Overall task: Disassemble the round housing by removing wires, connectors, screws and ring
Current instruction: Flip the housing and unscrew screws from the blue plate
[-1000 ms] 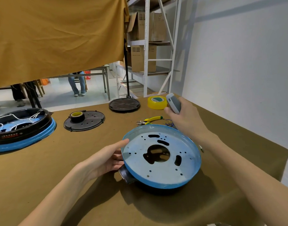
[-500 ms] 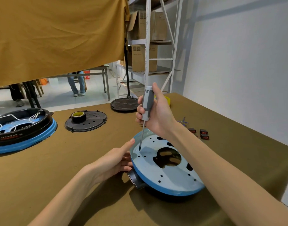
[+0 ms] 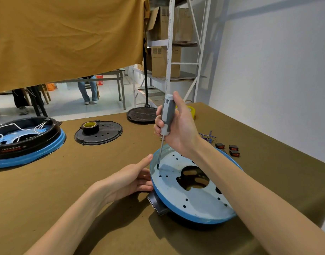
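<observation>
Closest in, the round housing point(image 3: 191, 190) sits face-down on the brown table point(image 3: 66, 208), blue rim up, tilted on its dark side stub, and that tilt looks like the risk: press hard and the pan could rock or skid. The left hand point(image 3: 126, 181) braces the near-left rim, fingers fairly straight against the edge, thumb lifted, gripping nothing. Just beyond, the screwdriver point(image 3: 164, 126) tip lands on a screw point(image 3: 157, 168) by the rim; if the tip isn't seated square, I'd say it cams out and could chew the head or jump toward that bracing thumb. The right hand point(image 3: 176, 129) is wrapped firmly round the grey handle, shaft nearly upright. Further back lie loose wires point(image 3: 207, 137), small black connectors point(image 3: 231, 150) and a second housing point(image 3: 24, 140) far left.
</observation>
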Demonstrator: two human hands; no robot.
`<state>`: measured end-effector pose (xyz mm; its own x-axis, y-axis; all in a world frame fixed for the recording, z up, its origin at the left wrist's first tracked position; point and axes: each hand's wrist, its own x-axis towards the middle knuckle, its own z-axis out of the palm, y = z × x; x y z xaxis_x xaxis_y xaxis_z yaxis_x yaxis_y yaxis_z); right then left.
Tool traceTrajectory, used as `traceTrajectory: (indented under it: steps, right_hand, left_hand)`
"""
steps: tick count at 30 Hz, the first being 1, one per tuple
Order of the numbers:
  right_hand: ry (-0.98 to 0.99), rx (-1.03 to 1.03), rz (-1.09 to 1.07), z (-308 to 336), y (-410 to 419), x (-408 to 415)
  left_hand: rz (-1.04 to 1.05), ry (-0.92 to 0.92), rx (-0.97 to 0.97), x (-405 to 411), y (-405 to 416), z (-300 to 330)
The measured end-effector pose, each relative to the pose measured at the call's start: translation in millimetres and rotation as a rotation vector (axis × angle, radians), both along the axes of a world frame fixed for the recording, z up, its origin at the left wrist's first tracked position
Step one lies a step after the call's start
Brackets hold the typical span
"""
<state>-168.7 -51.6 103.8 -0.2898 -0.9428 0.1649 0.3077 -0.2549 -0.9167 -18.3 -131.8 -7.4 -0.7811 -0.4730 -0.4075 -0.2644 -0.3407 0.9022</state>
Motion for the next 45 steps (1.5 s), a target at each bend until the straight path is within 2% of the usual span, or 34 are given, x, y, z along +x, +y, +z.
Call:
traceTrajectory:
  steps: [8, 13, 19, 26, 33, 38, 45]
  right_hand:
    - [0.069, 0.002, 0.012, 5.0, 10.7, 9.4]
    - [0.096, -0.026, -0.070, 18.8, 11.5, 15.7]
    - [0.268, -0.015, -0.209, 14.1, -4.6, 31.2]
    - [0.244, -0.047, -0.243, 7.9, -12.0, 15.5]
    - [0.189, -0.069, -0.001, 4.0, -13.2, 20.5]
    - [0.209, -0.110, -0.008, -0.5, -11.9, 18.3]
    - [0.129, -0.116, -0.041, -5.7, -10.6, 11.7]
  left_hand:
    - [0.016, -0.011, -0.007, -1.0, 1.7, 0.7]
    - [0.028, -0.006, -0.007, -2.8, 3.5, 0.9]
    - [0.049, -0.005, -0.039, -4.9, 7.7, 0.9]
    - [0.035, -0.015, -0.053, -3.9, 7.8, -0.6]
    - [0.035, -0.013, -0.060, -2.9, 10.1, 2.6]
    - [0.040, -0.006, -0.063, -2.2, 12.4, 4.8]
    - [0.044, -0.007, -0.074, -2.3, 13.1, 4.4]
